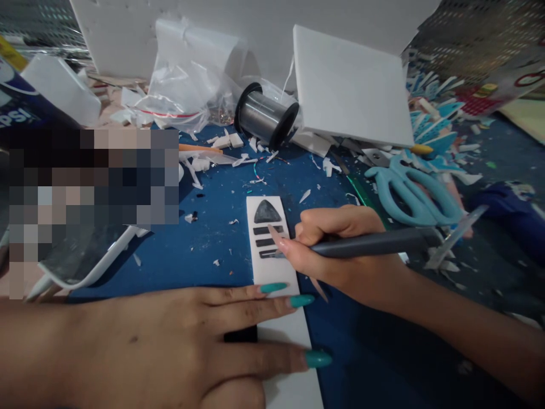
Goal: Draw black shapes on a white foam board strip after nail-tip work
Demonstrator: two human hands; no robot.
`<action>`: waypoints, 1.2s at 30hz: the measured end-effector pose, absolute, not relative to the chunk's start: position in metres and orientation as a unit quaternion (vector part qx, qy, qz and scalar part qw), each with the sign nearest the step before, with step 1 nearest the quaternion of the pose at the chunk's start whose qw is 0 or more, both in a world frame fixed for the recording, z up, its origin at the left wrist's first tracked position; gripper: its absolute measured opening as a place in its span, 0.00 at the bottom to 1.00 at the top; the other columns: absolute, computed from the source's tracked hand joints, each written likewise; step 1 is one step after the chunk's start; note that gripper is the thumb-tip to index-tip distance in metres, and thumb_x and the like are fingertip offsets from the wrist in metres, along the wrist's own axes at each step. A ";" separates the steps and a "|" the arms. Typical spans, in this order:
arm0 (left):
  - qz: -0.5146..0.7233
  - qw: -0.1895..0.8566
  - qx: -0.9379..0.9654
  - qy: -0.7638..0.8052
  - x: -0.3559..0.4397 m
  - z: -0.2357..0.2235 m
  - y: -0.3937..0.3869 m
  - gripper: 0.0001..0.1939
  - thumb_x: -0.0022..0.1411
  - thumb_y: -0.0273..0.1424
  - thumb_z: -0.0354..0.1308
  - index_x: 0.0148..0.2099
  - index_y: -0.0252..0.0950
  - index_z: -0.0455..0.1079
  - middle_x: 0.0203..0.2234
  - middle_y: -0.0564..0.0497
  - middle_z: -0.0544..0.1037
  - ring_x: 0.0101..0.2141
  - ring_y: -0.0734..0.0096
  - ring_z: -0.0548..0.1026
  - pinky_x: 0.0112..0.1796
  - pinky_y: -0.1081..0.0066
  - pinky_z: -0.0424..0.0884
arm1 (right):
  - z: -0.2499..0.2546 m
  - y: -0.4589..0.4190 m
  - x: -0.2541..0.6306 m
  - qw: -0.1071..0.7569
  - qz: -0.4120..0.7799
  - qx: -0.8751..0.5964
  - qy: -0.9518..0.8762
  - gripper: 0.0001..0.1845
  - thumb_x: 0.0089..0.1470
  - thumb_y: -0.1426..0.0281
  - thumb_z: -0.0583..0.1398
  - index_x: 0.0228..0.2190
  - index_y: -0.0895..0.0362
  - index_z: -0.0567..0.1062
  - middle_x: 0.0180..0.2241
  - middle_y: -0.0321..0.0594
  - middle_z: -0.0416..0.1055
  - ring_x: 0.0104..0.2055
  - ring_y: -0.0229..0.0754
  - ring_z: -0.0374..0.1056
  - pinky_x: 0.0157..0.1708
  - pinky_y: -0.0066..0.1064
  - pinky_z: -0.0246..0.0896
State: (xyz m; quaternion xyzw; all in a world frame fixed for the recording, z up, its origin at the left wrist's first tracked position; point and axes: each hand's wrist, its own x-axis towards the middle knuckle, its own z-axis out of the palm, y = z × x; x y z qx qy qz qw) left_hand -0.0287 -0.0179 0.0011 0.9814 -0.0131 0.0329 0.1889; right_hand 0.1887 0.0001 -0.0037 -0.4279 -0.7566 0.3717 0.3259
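A long white foam-board strip (272, 274) lies on the blue work surface, pointing away from me. Near its far end it bears a dark rounded triangle (267, 212) and several dark bars below it. My left hand (183, 332) lies across the strip's nearer part, fingers stretched and apart, pressing it flat. In my right hand (353, 258), a dark grey pen-shaped tool (374, 243) is pinched between thumb and fingers. The fingertips are over the right ends of the bars; the tool's tip is hard to make out there.
Behind stand a wire spool (267, 115), a clear plastic bag (183, 85) and a white foam block (353, 91). Light-blue scissors (413, 190) lie to the right. White scraps (230, 139) litter the surface. A phone-like device (85, 261) is at left, partly blurred out.
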 end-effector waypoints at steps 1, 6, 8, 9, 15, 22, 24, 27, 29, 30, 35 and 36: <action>0.037 0.193 0.981 -0.011 -0.027 0.002 -0.017 0.15 0.63 0.39 0.51 0.48 0.39 0.72 0.61 0.57 0.62 0.62 0.57 0.58 0.60 0.61 0.62 | -0.003 0.000 0.189 0.325 0.373 -0.429 -0.756 0.24 0.49 0.81 0.59 0.14 0.57 0.51 0.15 0.27 0.47 0.16 0.27 0.45 0.14 0.23 0.39; 0.009 0.180 0.983 -0.030 -0.023 0.009 -0.011 0.14 0.65 0.38 0.50 0.46 0.41 0.74 0.59 0.58 0.66 0.60 0.58 0.62 0.56 0.64 0.68 | -0.001 0.002 0.191 0.321 0.394 -0.423 -0.750 0.24 0.48 0.81 0.58 0.15 0.56 0.49 0.15 0.27 0.46 0.16 0.27 0.44 0.13 0.24 0.39; 0.027 0.185 0.982 -0.027 -0.024 0.010 -0.011 0.14 0.65 0.38 0.49 0.46 0.41 0.74 0.59 0.58 0.66 0.60 0.59 0.62 0.56 0.64 0.68 | -0.001 0.002 0.192 0.319 0.393 -0.428 -0.749 0.23 0.48 0.80 0.58 0.15 0.56 0.49 0.15 0.28 0.46 0.16 0.28 0.43 0.13 0.25 0.39; 0.039 0.187 0.981 -0.023 -0.025 0.010 -0.011 0.14 0.65 0.37 0.50 0.46 0.41 0.74 0.59 0.58 0.66 0.60 0.59 0.62 0.56 0.64 0.67 | -0.001 0.002 0.193 0.318 0.391 -0.431 -0.748 0.23 0.48 0.80 0.58 0.15 0.56 0.49 0.14 0.28 0.46 0.16 0.28 0.44 0.14 0.25 0.39; 0.047 0.186 0.981 -0.007 -0.026 0.007 -0.013 0.12 0.64 0.36 0.51 0.45 0.41 0.74 0.59 0.58 0.66 0.60 0.59 0.62 0.58 0.64 0.66 | -0.002 0.002 0.195 0.324 0.391 -0.437 -0.742 0.24 0.49 0.81 0.58 0.15 0.56 0.49 0.14 0.27 0.47 0.16 0.28 0.46 0.14 0.25 0.42; 0.034 0.177 0.984 -0.001 -0.029 0.003 -0.019 0.14 0.65 0.36 0.49 0.47 0.40 0.72 0.61 0.58 0.63 0.63 0.57 0.56 0.59 0.61 0.63 | -0.003 0.001 0.196 0.332 0.385 -0.449 -0.735 0.24 0.49 0.81 0.58 0.15 0.56 0.49 0.14 0.28 0.47 0.16 0.28 0.45 0.14 0.25 0.42; 0.036 0.185 0.982 0.006 -0.030 0.002 -0.020 0.14 0.65 0.37 0.48 0.46 0.40 0.72 0.62 0.58 0.62 0.63 0.57 0.54 0.60 0.61 0.62 | -0.003 0.001 0.197 0.330 0.389 -0.448 -0.735 0.24 0.49 0.80 0.58 0.15 0.56 0.49 0.13 0.28 0.49 0.15 0.28 0.47 0.14 0.25 0.44; 0.036 0.198 0.979 -0.011 -0.029 0.002 -0.018 0.14 0.65 0.38 0.49 0.46 0.40 0.72 0.61 0.58 0.62 0.63 0.57 0.55 0.59 0.61 0.63 | -0.003 0.001 0.197 0.328 0.388 -0.442 -0.739 0.24 0.49 0.80 0.58 0.14 0.56 0.49 0.12 0.28 0.50 0.15 0.28 0.48 0.14 0.25 0.45; 0.026 0.192 0.981 -0.016 -0.028 0.004 -0.016 0.15 0.64 0.39 0.49 0.46 0.40 0.72 0.61 0.57 0.62 0.63 0.57 0.56 0.59 0.62 0.64 | -0.003 0.001 0.197 0.331 0.389 -0.441 -0.738 0.24 0.49 0.80 0.58 0.14 0.56 0.50 0.12 0.28 0.51 0.15 0.29 0.48 0.15 0.26 0.45; 0.019 0.186 0.982 -0.017 -0.028 0.005 -0.015 0.15 0.64 0.39 0.50 0.46 0.40 0.72 0.61 0.58 0.63 0.62 0.57 0.57 0.58 0.62 0.65 | -0.004 0.001 0.197 0.333 0.391 -0.443 -0.735 0.24 0.49 0.80 0.58 0.14 0.55 0.50 0.13 0.28 0.51 0.15 0.29 0.48 0.15 0.26 0.46; 0.054 0.187 0.981 0.005 -0.028 0.004 -0.018 0.14 0.64 0.38 0.50 0.43 0.39 0.74 0.60 0.57 0.65 0.62 0.58 0.57 0.59 0.62 0.65 | -0.006 -0.001 0.198 0.355 0.396 -0.478 -0.699 0.25 0.51 0.76 0.60 0.14 0.54 0.51 0.13 0.30 0.51 0.16 0.32 0.50 0.15 0.28 0.45; 0.062 0.192 0.980 0.003 -0.029 0.003 -0.018 0.13 0.64 0.37 0.50 0.43 0.39 0.74 0.60 0.58 0.65 0.62 0.59 0.57 0.59 0.63 0.65 | -0.006 -0.001 0.198 0.358 0.401 -0.482 -0.692 0.25 0.51 0.75 0.60 0.14 0.54 0.51 0.13 0.30 0.51 0.15 0.32 0.50 0.15 0.28 0.44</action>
